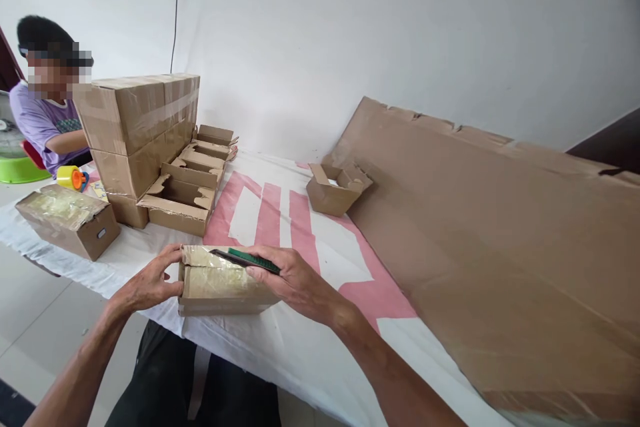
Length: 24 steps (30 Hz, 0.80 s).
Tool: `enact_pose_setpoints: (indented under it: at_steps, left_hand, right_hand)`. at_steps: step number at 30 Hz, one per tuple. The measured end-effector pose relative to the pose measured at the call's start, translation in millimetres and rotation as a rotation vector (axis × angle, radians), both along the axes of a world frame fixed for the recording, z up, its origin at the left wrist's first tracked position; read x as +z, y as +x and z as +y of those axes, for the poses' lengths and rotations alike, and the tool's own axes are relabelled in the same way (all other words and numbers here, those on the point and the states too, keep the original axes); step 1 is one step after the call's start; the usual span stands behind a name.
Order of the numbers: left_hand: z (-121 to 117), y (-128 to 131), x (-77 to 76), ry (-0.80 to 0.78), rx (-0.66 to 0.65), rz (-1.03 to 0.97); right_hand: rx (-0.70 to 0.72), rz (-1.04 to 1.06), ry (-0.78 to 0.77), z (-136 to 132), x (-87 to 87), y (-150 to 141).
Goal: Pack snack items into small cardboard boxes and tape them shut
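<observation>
Taped carton [215, 285], one, at the near edge of the cloth-covered table [310, 353]. Left hand [145, 283], part-open, thumb and fingertips against the carton's left end; right hand [289, 277], closed around a green cutter [250, 259] at its top.

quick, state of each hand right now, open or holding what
Left hand: open, thumb and fingertips at the near box's left end.
Right hand: closed, holding the green cutter.

head view, forward and down, hands [149, 283] [295, 278] near
</observation>
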<state>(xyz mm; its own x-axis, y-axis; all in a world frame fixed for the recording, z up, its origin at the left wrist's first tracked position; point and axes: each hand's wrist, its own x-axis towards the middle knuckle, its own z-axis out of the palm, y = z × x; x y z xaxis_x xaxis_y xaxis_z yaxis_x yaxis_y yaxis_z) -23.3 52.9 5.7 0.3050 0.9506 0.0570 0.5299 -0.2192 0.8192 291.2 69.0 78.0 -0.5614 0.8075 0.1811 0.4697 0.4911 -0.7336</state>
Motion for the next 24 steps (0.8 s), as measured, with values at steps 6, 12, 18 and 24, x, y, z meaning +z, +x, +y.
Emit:
enact_pose_setpoints:
  at_steps: [6, 12, 18, 24]
  left_hand:
    - [-0.8, -1.0, -5.3, 0.007, 0.003, -0.044]
    - [-0.2, -0.9, -8.9, -0.001, 0.025, -0.059]
    - [0.4, -1.4, -11.4, 0.034, 0.044, -0.07]
    - [1.0, 0.5, -10.7, 0.063, 0.017, -0.087]
  right_hand:
    - [0.076, -0.238, 0.081, 13.3, 14.9, -24.7]
    - [0.082, -0.362, 0.126, 21.7, 18.8, -36.5]
    - [0.092, -0.455, 0.166, 24.7, 23.3, -43.7]
    - [0.145, -0.574, 0.298, 32.2, 21.6, -51.4]
